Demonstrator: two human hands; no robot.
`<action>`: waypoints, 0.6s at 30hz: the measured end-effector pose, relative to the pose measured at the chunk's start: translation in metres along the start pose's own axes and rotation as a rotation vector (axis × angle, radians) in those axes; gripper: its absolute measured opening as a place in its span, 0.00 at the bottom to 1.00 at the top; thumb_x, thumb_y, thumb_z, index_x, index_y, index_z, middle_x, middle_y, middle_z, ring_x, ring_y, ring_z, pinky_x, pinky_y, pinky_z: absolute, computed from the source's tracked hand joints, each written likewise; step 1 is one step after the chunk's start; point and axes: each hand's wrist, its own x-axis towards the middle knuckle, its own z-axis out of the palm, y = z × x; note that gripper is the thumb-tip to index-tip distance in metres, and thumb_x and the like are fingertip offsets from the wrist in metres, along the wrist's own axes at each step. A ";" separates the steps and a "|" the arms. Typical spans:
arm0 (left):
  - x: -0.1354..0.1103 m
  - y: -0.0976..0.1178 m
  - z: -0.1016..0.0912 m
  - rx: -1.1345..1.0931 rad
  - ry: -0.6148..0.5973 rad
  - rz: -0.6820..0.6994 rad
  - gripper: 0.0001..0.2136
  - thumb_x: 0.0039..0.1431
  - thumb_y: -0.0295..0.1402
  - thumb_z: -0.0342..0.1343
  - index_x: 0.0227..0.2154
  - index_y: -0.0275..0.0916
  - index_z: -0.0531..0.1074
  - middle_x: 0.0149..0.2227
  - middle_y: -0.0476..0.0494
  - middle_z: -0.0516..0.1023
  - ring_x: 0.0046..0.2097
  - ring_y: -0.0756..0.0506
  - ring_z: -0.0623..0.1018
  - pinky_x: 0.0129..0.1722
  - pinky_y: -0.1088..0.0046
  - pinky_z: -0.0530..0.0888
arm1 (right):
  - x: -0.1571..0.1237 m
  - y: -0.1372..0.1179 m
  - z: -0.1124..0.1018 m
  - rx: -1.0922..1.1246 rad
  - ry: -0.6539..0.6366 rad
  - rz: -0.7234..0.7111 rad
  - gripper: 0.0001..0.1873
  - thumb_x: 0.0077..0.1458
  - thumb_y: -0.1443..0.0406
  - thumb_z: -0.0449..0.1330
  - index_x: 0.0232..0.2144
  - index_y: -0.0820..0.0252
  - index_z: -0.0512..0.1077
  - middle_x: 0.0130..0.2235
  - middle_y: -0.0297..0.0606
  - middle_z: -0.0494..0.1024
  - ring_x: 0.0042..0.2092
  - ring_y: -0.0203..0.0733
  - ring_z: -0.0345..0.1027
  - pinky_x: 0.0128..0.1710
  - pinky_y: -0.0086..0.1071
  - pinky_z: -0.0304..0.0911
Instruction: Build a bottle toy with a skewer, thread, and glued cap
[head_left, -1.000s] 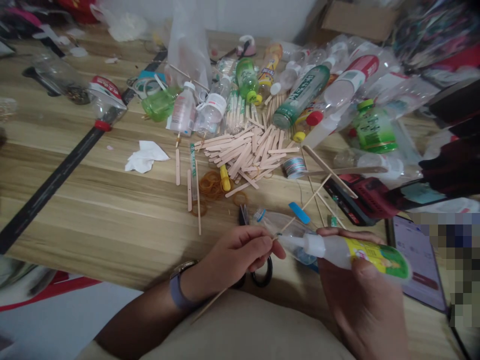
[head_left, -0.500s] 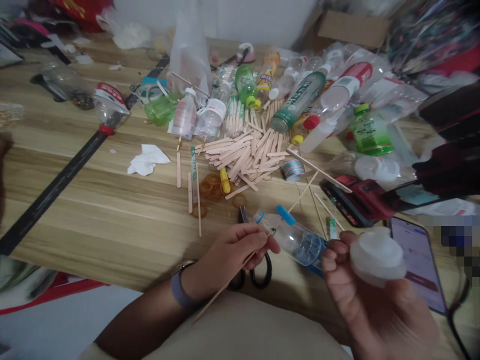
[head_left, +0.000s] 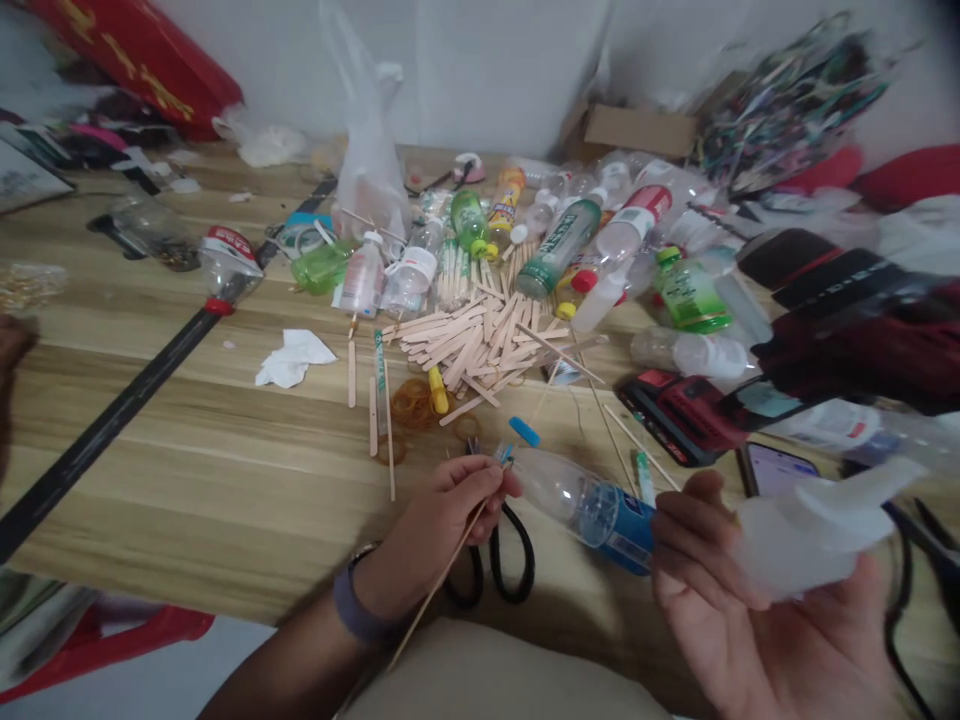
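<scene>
Pinched between the fingers of my left hand [head_left: 461, 505] is a thin wooden skewer [head_left: 429, 598], slanting down toward my lap. My right hand [head_left: 772, 610] grips a whitish translucent squeeze bottle [head_left: 795, 540] whose nozzle points up and to the right. Between the hands, a clear plastic bottle [head_left: 559, 490] with a blue label lies on its side. Black-handled scissors [head_left: 516, 572] rest on the table by my left hand, which partly covers them. A small blue piece [head_left: 524, 431] is just beyond the clear bottle's neck.
Wooden sticks [head_left: 469, 340] lie heaped ahead, with rubber bands [head_left: 412, 403] nearer me. Several plastic bottles [head_left: 559, 250] are piled behind them. A red-black power drill [head_left: 675, 415] and a phone [head_left: 776, 468] are at right. A dark strip [head_left: 112, 430] crosses the left side.
The squeeze bottle in my right hand has turned so its nozzle shows sideways, pointing right. My left hand keeps the skewer. The whole view has shifted.
</scene>
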 end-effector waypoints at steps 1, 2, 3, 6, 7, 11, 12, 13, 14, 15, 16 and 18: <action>0.000 0.001 0.000 -0.005 0.013 0.008 0.14 0.48 0.43 0.62 0.23 0.35 0.72 0.19 0.55 0.62 0.19 0.57 0.57 0.19 0.76 0.48 | 0.000 0.000 -0.001 0.025 -0.027 0.015 0.22 0.46 0.51 0.73 0.38 0.58 0.76 0.26 0.29 0.60 0.21 0.28 0.44 0.18 0.21 0.60; 0.000 0.002 0.000 -0.010 0.026 0.015 0.14 0.48 0.43 0.63 0.23 0.35 0.72 0.19 0.55 0.62 0.19 0.57 0.58 0.19 0.77 0.49 | 0.000 -0.001 -0.001 0.032 -0.052 0.021 0.22 0.47 0.50 0.72 0.37 0.58 0.76 0.25 0.28 0.59 0.21 0.27 0.44 0.18 0.21 0.60; 0.000 0.004 0.000 -0.014 0.040 0.020 0.14 0.48 0.42 0.63 0.23 0.35 0.72 0.20 0.55 0.63 0.19 0.57 0.58 0.20 0.77 0.50 | 0.000 -0.002 0.000 0.027 -0.067 0.015 0.22 0.47 0.50 0.72 0.37 0.58 0.76 0.25 0.28 0.59 0.21 0.27 0.45 0.18 0.21 0.61; -0.002 0.008 0.001 -0.018 0.071 0.044 0.15 0.47 0.43 0.65 0.22 0.34 0.72 0.20 0.55 0.64 0.19 0.58 0.60 0.20 0.78 0.51 | 0.000 -0.010 0.001 -0.043 -0.039 -0.071 0.24 0.43 0.48 0.73 0.38 0.54 0.77 0.26 0.31 0.65 0.24 0.31 0.57 0.23 0.25 0.67; -0.003 0.010 0.001 -0.020 0.078 0.055 0.16 0.46 0.43 0.66 0.23 0.34 0.73 0.20 0.55 0.64 0.19 0.58 0.60 0.20 0.78 0.51 | 0.001 -0.014 0.001 -0.088 -0.008 -0.104 0.25 0.41 0.48 0.74 0.40 0.52 0.78 0.28 0.33 0.69 0.26 0.33 0.62 0.27 0.27 0.70; -0.006 0.014 0.004 -0.029 0.080 0.084 0.18 0.44 0.45 0.68 0.24 0.34 0.73 0.20 0.56 0.64 0.19 0.58 0.59 0.19 0.79 0.51 | 0.008 -0.032 -0.002 -0.449 0.076 -0.205 0.27 0.36 0.51 0.76 0.41 0.47 0.78 0.41 0.37 0.80 0.40 0.44 0.74 0.41 0.35 0.73; -0.007 0.014 0.005 -0.031 0.078 0.086 0.18 0.43 0.45 0.69 0.24 0.34 0.73 0.20 0.56 0.64 0.18 0.59 0.59 0.19 0.80 0.51 | 0.013 -0.035 -0.003 -0.598 0.055 -0.229 0.27 0.37 0.50 0.75 0.41 0.48 0.77 0.43 0.38 0.81 0.43 0.46 0.74 0.43 0.37 0.72; -0.008 0.015 0.005 -0.032 0.077 0.090 0.18 0.42 0.45 0.69 0.24 0.34 0.73 0.20 0.56 0.63 0.18 0.59 0.59 0.19 0.80 0.51 | 0.019 -0.038 -0.003 -0.748 0.019 -0.250 0.27 0.40 0.49 0.74 0.43 0.49 0.76 0.45 0.39 0.81 0.45 0.48 0.74 0.45 0.39 0.70; -0.009 0.015 0.006 -0.031 0.076 0.098 0.19 0.42 0.45 0.69 0.24 0.34 0.73 0.20 0.56 0.63 0.18 0.59 0.59 0.19 0.80 0.50 | 0.028 -0.040 -0.003 -0.906 -0.025 -0.290 0.27 0.44 0.48 0.71 0.44 0.51 0.74 0.46 0.41 0.80 0.46 0.50 0.74 0.46 0.41 0.69; -0.011 0.016 0.007 -0.029 0.078 0.105 0.19 0.42 0.45 0.69 0.24 0.34 0.73 0.20 0.56 0.64 0.18 0.59 0.59 0.18 0.80 0.50 | 0.037 -0.042 -0.003 -1.069 -0.074 -0.343 0.25 0.48 0.48 0.68 0.45 0.51 0.71 0.48 0.42 0.80 0.46 0.50 0.73 0.47 0.43 0.68; -0.012 0.017 0.008 -0.026 0.082 0.115 0.19 0.42 0.45 0.69 0.24 0.34 0.73 0.20 0.56 0.64 0.18 0.59 0.59 0.18 0.80 0.50 | 0.048 -0.043 -0.003 -1.139 -0.096 -0.375 0.24 0.49 0.50 0.68 0.44 0.52 0.69 0.49 0.42 0.79 0.48 0.51 0.73 0.48 0.44 0.67; -0.016 0.019 0.010 -0.020 0.097 0.146 0.19 0.43 0.45 0.69 0.24 0.33 0.73 0.20 0.57 0.63 0.18 0.59 0.59 0.18 0.80 0.50 | 0.070 -0.043 -0.002 -1.234 -0.144 -0.430 0.21 0.48 0.54 0.66 0.41 0.53 0.65 0.49 0.42 0.79 0.51 0.52 0.71 0.51 0.45 0.65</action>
